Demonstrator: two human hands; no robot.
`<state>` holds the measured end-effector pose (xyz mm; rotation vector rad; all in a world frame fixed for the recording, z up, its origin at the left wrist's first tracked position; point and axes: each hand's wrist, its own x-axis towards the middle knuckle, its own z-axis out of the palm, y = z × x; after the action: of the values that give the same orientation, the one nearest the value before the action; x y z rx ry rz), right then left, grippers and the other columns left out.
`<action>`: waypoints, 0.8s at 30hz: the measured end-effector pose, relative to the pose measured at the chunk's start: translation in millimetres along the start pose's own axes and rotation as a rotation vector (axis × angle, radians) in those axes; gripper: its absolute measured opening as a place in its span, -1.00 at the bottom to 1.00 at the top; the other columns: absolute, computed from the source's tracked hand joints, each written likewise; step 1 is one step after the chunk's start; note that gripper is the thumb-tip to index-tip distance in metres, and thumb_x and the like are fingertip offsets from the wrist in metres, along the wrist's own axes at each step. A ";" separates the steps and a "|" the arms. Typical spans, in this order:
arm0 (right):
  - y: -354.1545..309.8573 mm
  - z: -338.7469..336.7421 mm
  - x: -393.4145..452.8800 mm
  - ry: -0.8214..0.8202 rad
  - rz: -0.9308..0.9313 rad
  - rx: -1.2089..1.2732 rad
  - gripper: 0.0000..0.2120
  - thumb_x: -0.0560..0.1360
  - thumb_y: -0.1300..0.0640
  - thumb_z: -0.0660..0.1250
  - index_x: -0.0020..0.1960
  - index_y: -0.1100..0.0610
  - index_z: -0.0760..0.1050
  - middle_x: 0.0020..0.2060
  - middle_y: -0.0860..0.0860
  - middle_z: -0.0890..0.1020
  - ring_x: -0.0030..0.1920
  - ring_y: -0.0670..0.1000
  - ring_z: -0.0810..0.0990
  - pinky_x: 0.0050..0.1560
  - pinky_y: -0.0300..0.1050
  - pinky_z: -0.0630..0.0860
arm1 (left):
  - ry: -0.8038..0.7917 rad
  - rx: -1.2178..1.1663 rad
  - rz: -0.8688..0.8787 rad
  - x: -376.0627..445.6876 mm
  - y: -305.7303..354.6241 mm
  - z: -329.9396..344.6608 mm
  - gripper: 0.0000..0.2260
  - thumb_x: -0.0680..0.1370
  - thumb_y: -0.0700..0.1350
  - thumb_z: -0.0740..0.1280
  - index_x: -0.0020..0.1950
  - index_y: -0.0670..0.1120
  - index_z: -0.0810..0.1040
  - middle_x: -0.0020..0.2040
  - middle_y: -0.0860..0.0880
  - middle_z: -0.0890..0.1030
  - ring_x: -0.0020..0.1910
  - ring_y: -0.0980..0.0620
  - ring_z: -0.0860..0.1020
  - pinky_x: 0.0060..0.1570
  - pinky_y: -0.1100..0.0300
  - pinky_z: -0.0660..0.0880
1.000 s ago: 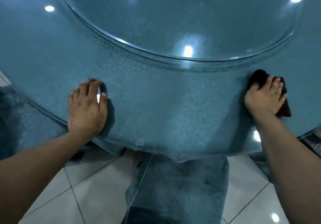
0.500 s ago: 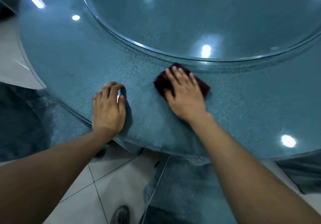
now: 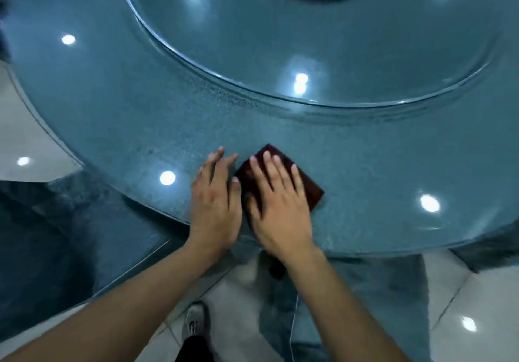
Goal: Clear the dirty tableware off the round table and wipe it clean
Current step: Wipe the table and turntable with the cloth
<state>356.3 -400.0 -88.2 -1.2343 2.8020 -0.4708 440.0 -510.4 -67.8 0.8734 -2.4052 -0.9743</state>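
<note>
Sliding nearer, right hand (image 3: 276, 207) and cloth (image 3: 306, 184) now beside left hand (image 3: 214, 201)

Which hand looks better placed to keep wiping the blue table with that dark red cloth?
Likely the right hand: its flat fingers already press the dark red cloth onto the table. The left hand rests beside it on bare tabletop.

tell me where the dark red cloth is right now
In the head view the dark red cloth lies flat on the round table near its front edge, just right of centre, pressed under the right hand, with the left hand beside it.
</note>
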 end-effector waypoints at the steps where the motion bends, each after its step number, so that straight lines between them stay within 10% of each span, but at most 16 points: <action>1: -28.1 5.2 -12.5 -0.005 0.006 0.023 -0.41 0.61 -0.12 0.07 0.61 -0.01 0.12 0.60 0.02 0.14 0.61 -0.01 0.02 0.59 0.11 -0.05 | -0.006 0.016 0.065 2.4 -9.4 -16.3 -0.57 0.60 -0.04 0.10 0.43 -0.10 0.47 0.49 -0.10 0.40 0.47 -0.11 0.35 0.48 -0.06 0.24; 6: 7.8 -7.5 -3.6 -0.090 -0.041 -0.072 -0.40 0.59 -0.13 0.02 0.62 -0.10 0.07 0.60 -0.04 0.13 0.60 -0.04 0.04 0.59 0.08 -0.06 | -0.020 0.313 0.161 46.2 -90.8 -98.0 -0.57 0.60 -0.01 0.11 0.44 -0.10 0.44 0.50 -0.14 0.38 0.42 -0.20 0.38 0.34 -0.12 0.29; 12: 78.7 -20.5 67.9 0.127 0.785 -0.085 -0.29 0.53 -0.15 -0.11 0.63 0.12 0.04 0.61 0.10 0.09 0.61 0.06 0.02 0.56 0.19 -0.09 | -0.104 0.531 0.211 97.7 -162.9 -143.7 -0.55 0.63 0.06 0.07 0.43 -0.12 0.41 0.47 -0.20 0.38 0.41 -0.29 0.37 0.37 -0.21 0.26; 20: -162.7 59.8 154.0 -0.037 0.098 -0.043 -0.38 0.61 -0.09 0.09 0.62 0.04 0.09 0.61 0.03 0.11 0.60 0.00 0.01 0.57 0.08 -0.18 | -0.075 0.508 0.232 96.2 -176.1 -132.8 -0.56 0.65 0.04 0.05 0.45 -0.13 0.40 0.47 -0.17 0.40 0.43 -0.23 0.36 0.44 -0.16 0.23; 24: -160.4 63.6 158.4 -0.066 -0.009 -0.017 -0.40 0.62 -0.11 0.09 0.62 -0.02 0.09 0.61 -0.02 0.12 0.60 -0.04 0.03 0.57 0.06 -0.14 | -0.059 0.511 0.234 95.5 -172.7 -132.1 -0.57 0.65 0.03 0.06 0.41 -0.14 0.42 0.45 -0.18 0.41 0.38 -0.25 0.39 0.37 -0.17 0.28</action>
<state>373.0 -633.6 -89.0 -1.2427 2.7523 -0.3997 513.9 -734.9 -91.6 0.7011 -2.7797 -0.3019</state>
